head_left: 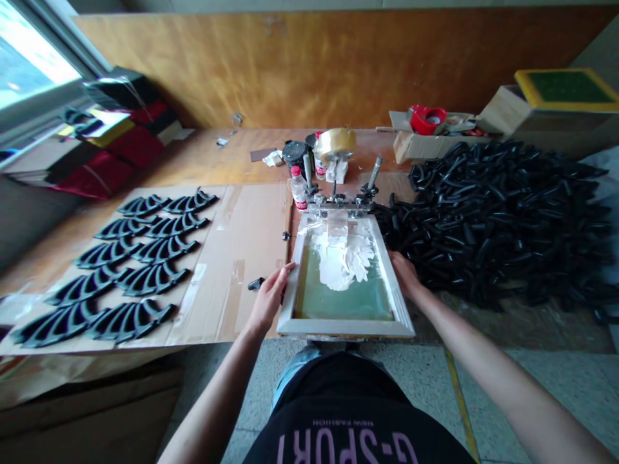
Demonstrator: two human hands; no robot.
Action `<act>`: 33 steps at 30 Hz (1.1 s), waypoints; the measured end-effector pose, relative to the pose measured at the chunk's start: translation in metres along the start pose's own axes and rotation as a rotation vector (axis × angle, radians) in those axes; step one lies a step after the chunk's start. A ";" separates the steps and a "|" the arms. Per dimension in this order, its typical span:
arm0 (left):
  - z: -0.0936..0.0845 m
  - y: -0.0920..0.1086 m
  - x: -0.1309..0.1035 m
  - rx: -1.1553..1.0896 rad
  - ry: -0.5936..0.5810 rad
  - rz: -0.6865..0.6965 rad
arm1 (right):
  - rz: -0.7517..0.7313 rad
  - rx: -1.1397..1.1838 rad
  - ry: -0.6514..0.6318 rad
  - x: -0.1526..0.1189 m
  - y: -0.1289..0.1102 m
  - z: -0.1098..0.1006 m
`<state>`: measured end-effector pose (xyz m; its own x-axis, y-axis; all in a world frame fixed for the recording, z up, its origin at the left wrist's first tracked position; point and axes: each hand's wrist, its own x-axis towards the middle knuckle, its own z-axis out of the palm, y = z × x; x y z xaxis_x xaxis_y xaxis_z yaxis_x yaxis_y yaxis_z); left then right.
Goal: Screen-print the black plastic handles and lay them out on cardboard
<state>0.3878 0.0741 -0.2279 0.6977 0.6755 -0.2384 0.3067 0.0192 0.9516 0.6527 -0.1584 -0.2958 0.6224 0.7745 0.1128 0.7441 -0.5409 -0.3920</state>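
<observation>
A silver-framed printing screen lies before me, with white ink smeared over its green mesh. A clear squeegee-like block rests at the ink's far end. My left hand is closed at the left edge of the frame, its thumb along the rim. One end of a black plastic handle-like piece juts out beside its knuckles; the rest is hidden by the hand. At the right edge is my right hand, its fingers hidden behind the frame. A metal hinge clamp carries the screen's far side.
Rows of black curved pieces lie on cardboard to the left. A large heap of black pieces covers the right. Behind the clamp stand a bottle and a tape roll. Cardboard boxes sit at back right.
</observation>
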 end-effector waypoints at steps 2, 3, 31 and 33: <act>0.004 -0.035 0.001 0.030 -0.005 -0.067 | 0.090 -0.020 0.120 0.017 0.005 -0.020; 0.006 -0.049 0.005 0.054 -0.005 -0.077 | 0.076 -0.021 0.184 0.030 -0.002 -0.028; 0.004 -0.052 0.014 0.012 -0.060 -0.137 | -0.460 -0.007 -0.119 0.032 -0.099 -0.021; 0.000 -0.030 0.009 -0.026 -0.069 -0.135 | -0.327 0.004 -0.040 0.065 -0.102 -0.040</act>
<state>0.3851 0.0794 -0.2589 0.6942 0.6136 -0.3764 0.3844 0.1261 0.9145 0.6274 -0.0662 -0.2121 0.3408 0.9191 0.1977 0.9020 -0.2603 -0.3445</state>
